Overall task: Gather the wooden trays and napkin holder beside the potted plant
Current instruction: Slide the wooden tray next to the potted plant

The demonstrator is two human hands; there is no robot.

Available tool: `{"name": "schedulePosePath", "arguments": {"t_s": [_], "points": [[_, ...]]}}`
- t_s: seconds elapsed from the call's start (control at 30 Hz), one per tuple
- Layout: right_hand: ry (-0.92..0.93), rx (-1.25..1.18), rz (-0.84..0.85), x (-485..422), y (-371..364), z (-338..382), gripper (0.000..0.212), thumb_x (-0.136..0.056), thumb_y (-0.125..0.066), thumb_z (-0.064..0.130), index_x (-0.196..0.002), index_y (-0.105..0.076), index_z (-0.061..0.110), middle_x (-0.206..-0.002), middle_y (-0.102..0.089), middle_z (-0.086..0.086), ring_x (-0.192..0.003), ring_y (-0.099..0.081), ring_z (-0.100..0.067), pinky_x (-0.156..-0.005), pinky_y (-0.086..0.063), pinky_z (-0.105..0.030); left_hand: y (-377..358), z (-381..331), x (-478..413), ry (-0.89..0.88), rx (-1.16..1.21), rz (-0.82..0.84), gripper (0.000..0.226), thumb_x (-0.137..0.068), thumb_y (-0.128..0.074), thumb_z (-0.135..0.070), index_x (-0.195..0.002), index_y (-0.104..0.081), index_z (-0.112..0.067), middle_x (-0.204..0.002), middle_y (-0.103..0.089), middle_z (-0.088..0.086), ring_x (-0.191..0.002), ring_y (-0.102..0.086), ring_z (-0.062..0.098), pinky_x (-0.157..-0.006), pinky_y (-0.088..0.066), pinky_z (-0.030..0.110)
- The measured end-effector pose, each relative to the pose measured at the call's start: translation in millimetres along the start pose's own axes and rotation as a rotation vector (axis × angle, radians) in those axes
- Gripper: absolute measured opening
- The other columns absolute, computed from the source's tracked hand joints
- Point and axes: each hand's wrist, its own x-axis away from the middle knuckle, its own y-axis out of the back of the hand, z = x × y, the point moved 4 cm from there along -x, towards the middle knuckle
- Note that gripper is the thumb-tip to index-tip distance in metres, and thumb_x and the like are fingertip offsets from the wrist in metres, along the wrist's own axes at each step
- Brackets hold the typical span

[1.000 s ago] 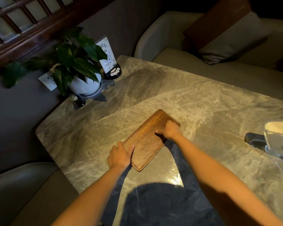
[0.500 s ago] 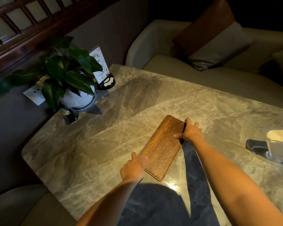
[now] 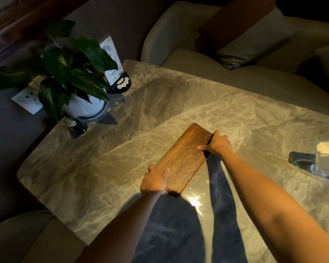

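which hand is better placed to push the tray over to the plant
Right. The right hand grips the tray edge facing away from the plant; the left hand is on the near corner.

One head-worn view looks steeply down and forward along both forearms onto the table [image 3: 235, 114]. It sits close above the near edge. The plant [image 3: 74, 73] stands far left.

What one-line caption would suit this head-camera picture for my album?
Both hands, left hand and right hand, grip a wooden tray on a marble table, potted plant beyond.
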Motion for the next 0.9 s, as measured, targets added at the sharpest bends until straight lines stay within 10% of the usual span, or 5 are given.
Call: {"name": "schedulePosePath", "arguments": {"t_s": [0.9], "points": [[0.303, 0.054, 0.034, -45.5, -85.1, 281.7, 0.088, -0.068, -0.081, 0.038, -0.132, -0.031, 0.004, -0.139, -0.033, -0.028, -0.128, -0.038, -0.045, -0.104, -0.039, -0.052, 174.3, 111.0, -151.2, 0.085, 0.286, -0.18, 0.069, -0.082, -0.059, -0.049, -0.131, -0.033, -0.007, -0.128, -0.055, 0.02, -0.114, -0.054, 0.038, -0.089, -0.044, 0.044]]}}
